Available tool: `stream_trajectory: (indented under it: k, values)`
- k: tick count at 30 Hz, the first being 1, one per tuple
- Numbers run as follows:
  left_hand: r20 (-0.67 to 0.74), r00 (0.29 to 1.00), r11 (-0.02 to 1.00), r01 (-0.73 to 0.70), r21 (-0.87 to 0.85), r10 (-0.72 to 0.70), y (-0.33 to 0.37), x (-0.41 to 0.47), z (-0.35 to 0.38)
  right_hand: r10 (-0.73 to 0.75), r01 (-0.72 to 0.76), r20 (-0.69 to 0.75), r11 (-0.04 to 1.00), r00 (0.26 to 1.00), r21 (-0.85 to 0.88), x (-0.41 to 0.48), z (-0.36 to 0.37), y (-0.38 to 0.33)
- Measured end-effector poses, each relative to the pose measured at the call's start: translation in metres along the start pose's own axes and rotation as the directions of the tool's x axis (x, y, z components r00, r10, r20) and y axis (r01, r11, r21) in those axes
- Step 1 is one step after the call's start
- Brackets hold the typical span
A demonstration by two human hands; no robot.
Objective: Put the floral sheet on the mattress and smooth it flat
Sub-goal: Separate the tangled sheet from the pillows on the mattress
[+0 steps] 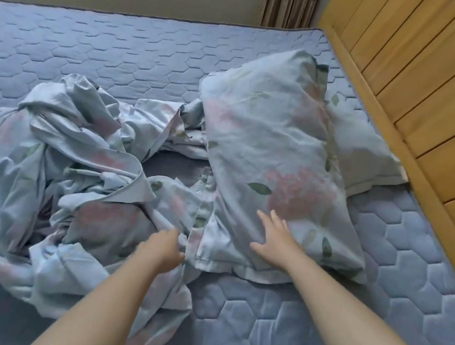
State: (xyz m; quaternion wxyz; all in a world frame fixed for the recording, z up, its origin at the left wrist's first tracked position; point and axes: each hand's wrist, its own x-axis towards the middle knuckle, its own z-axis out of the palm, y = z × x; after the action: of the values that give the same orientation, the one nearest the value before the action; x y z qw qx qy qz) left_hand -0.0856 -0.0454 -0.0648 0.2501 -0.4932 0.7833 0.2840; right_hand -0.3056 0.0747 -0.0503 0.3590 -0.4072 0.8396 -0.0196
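Left hand [164, 245]: fingers curled, gripping a hem fold of the floral sheet [75, 162].
Right hand [273, 237]: fingers spread flat on the plump floral pillow [273, 149].
Sheet: crumpled heap on the hexagon-quilted blue mattress [318, 308].
Headboard [427, 81]: slatted wood.

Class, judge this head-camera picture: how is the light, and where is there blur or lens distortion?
Head view: soft, even light, no glare; dim shadows under the pillow and in folds of the sheet; detail slightly soft throughout; the wide lens fans the headboard slats.
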Motion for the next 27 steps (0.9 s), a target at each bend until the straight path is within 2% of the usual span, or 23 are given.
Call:
stream_trajectory:
  k: [2,4,7,8,10,12,14,15,17,18,19,20,21,23,25,27]
  values:
    - [0.032,0.995,0.987,0.085,0.136,-0.09,-0.013,0.007,0.021,-0.069,0.07,0.023,0.997,0.997,-0.023,0.005,0.029,-0.012]
    - [-0.007,0.99,0.952,0.139,0.273,-0.143,-0.028,0.006,0.043,-0.16,0.162,0.05,0.986,0.986,-0.049,0.01,0.062,-0.029]
    - [-0.137,0.991,0.882,0.051,0.468,0.015,-0.053,0.001,0.058,-0.292,0.311,0.125,0.932,0.948,-0.188,0.013,0.1,-0.049]
    - [-0.13,0.99,0.854,0.022,0.519,0.053,-0.062,-0.001,0.058,-0.287,0.321,0.158,0.907,0.945,-0.271,0.013,0.109,-0.051]
    - [-0.044,0.998,0.798,-0.001,0.602,0.034,-0.085,-0.008,0.057,-0.142,0.215,0.191,0.867,0.971,-0.449,0.015,0.118,-0.049]
    - [0.037,0.997,0.738,0.029,0.674,-0.073,-0.117,-0.017,0.06,0.048,0.05,0.151,0.811,0.987,-0.583,0.014,0.119,-0.046]
    - [0.045,0.968,0.694,0.144,0.705,-0.246,-0.148,-0.023,0.064,0.134,-0.053,0.087,0.791,0.987,-0.61,0.013,0.115,-0.048]
    - [0.032,0.94,0.678,0.221,0.701,-0.34,-0.164,-0.024,0.064,0.106,-0.053,0.057,0.809,0.993,-0.586,0.013,0.115,-0.057]
    - [0.085,0.888,0.684,0.283,0.673,-0.451,-0.18,-0.021,0.059,-0.106,0.072,-0.05,0.885,0.993,-0.459,0.02,0.119,-0.08]
    - [0.133,0.882,0.7,0.259,0.665,-0.453,-0.186,-0.018,0.059,-0.213,0.169,-0.077,0.911,0.974,-0.377,0.028,0.124,-0.096]
    - [0.171,0.887,0.713,0.216,0.667,-0.429,-0.189,-0.017,0.059,-0.255,0.226,-0.062,0.927,0.965,-0.3,0.035,0.128,-0.112]
    - [0.179,0.904,0.726,0.18,0.664,-0.388,-0.191,-0.016,0.06,-0.235,0.222,-0.021,0.94,0.972,-0.258,0.043,0.135,-0.127]
    - [0.165,0.926,0.728,0.148,0.669,-0.34,-0.19,-0.016,0.062,-0.199,0.192,0.001,0.943,0.98,-0.271,0.048,0.139,-0.136]
    - [0.131,0.959,0.722,0.096,0.685,-0.251,-0.194,-0.022,0.069,-0.149,0.134,-0.002,0.894,0.989,-0.428,0.052,0.152,-0.15]
    - [0.115,0.975,0.732,0.061,0.679,-0.189,-0.197,-0.031,0.07,-0.197,0.152,-0.019,0.811,0.98,-0.565,0.046,0.166,-0.156]
    - [0.143,0.973,0.753,0.046,0.656,-0.184,-0.2,-0.036,0.067,-0.293,0.233,-0.034,0.82,0.956,-0.524,0.035,0.176,-0.158]
